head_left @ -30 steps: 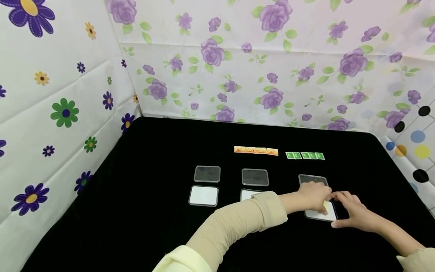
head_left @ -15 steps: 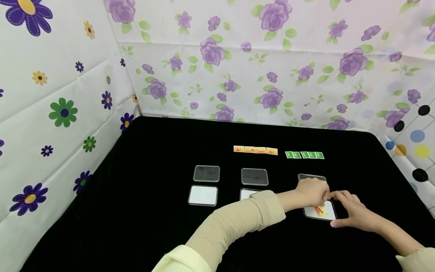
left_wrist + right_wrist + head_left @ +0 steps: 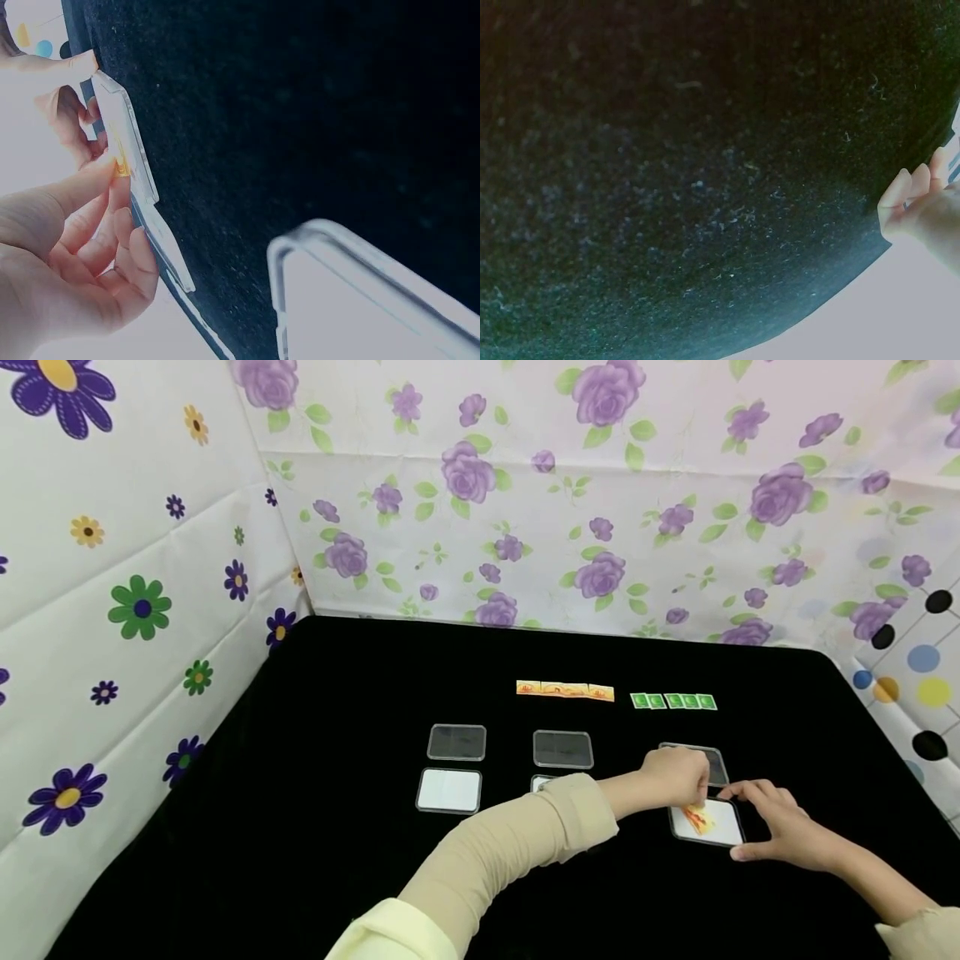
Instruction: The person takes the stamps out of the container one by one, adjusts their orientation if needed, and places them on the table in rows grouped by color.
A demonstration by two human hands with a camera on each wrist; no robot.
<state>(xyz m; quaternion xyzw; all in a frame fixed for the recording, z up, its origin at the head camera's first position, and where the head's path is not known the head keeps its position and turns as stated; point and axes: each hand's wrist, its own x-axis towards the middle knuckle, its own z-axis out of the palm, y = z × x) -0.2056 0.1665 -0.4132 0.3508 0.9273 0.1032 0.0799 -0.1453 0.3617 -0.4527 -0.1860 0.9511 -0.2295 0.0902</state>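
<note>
In the head view my left hand [image 3: 678, 777] reaches across to the rightmost white-lined case [image 3: 722, 825]. Its fingertips pinch a small orange-and-yellow card [image 3: 699, 820] lying over the left part of the white surface. The left wrist view shows the left thumb on the card's orange edge [image 3: 121, 163], close against the case. My right hand [image 3: 783, 831] holds the same case by its right side, thumb at the near corner and index finger at the far corner. A clear lid [image 3: 716, 764] lies just behind, partly hidden by the left hand.
Two more white-lined cases lie to the left: one in full view [image 3: 448, 791], one mostly behind the sleeve [image 3: 542, 782]. Behind them are clear lids [image 3: 457, 742] [image 3: 562, 749]. Orange cards [image 3: 565, 690] and several green cards [image 3: 673, 702] form a row on the black cloth [image 3: 360, 693].
My left hand has shifted left, and the orange-and-yellow card has moved left with it over the white surface, now showing more. The right hand stays at the case's right side.
</note>
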